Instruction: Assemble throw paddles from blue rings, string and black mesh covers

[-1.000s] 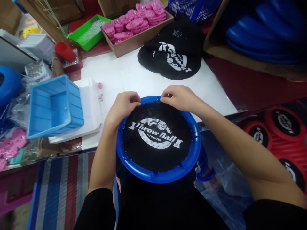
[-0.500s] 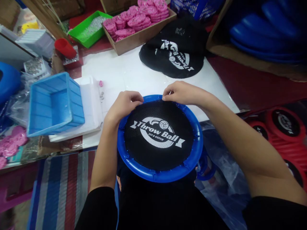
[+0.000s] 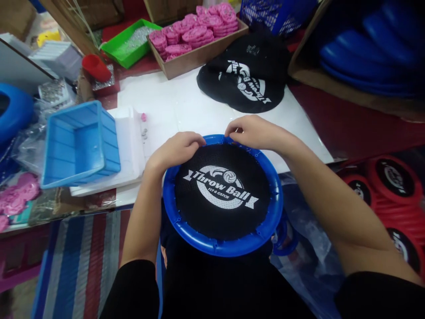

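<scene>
Over the lap [image 3: 215, 279] sits a blue ring [image 3: 214, 248] with a black mesh disc [image 3: 222, 223]. At its far edge, the left hand [image 3: 175, 150] and right hand [image 3: 254, 131] each have fingers [image 3: 199, 140] pinched closed on the black mesh disc. Beyond, the tabletop [image 3: 332, 122] carries loose black discs [image 3: 214, 86] and a carton [image 3: 206, 52].

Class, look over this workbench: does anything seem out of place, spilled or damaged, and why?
A small pink bit and a few greyish bits lie loose on the white sheet, right of the light-blue bin. They look stray, as other small parts sit in the green tray. The blue ring shows no obvious damage.
</scene>
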A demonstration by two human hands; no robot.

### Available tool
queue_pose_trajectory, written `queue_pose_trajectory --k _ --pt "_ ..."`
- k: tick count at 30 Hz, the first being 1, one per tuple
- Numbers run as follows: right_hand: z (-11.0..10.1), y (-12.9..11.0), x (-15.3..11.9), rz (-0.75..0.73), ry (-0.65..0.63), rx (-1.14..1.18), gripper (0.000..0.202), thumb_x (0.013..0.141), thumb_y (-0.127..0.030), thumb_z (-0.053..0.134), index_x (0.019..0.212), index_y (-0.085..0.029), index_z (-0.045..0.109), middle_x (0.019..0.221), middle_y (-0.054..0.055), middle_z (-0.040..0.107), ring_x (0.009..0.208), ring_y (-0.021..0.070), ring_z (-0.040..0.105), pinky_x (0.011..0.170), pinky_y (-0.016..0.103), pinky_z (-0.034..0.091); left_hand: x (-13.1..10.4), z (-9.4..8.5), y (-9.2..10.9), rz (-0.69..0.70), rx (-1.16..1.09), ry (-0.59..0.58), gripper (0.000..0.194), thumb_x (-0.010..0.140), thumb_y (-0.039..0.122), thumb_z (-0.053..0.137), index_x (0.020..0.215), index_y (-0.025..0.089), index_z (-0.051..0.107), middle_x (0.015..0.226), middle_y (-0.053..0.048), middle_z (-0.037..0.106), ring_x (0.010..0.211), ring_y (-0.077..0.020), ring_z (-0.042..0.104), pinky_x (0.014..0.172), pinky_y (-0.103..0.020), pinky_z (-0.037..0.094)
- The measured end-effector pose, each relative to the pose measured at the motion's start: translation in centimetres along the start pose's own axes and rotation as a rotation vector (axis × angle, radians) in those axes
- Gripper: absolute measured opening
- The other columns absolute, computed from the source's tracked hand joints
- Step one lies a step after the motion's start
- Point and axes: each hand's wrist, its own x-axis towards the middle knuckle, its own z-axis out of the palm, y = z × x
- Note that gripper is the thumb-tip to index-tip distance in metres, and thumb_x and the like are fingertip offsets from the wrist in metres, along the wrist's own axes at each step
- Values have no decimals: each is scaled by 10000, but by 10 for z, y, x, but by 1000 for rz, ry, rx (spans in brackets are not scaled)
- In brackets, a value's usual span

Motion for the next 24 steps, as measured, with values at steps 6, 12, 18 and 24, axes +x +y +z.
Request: queue_pose_trajectory --k 6,12,18,24 --pt "21 -5 5 -211 48 -59 222 942 -269 600 940 -183 805 1008 109 735 951 250 666 904 385 494 5 3 9 49 83 46 159 941 214 616 925 190 772 944 -58 773 868 -204 671 850 -356 507" --pt "26 1 0 -232 101 24 145 933 -284 647 891 -199 756 998 90 714 949 249 664 907 379 490 3 8 12 50 162 81 120 946 224 589 893 202 695 923 -53 726 849 -206 628 782 -352 460" --pt "30 0 -6 -279 118 25 144 972 -264 567 866 -219 652 993 100 694 969 269 641 921 407 482 2 13 8 24 204 93 94 993 265 561 966 216 636 976 -53 717 857 -206 615 756 -346 444" --pt "34 -3 -6 -202 146 -65 155 1022 -268 484 972 -210 618 1039 132 708 984 290 628 888 406 460 6 14 7 -5 188 106 115 1032 260 522 996 220 623 1059 -71 727 937 -226 631 827 -373 462"
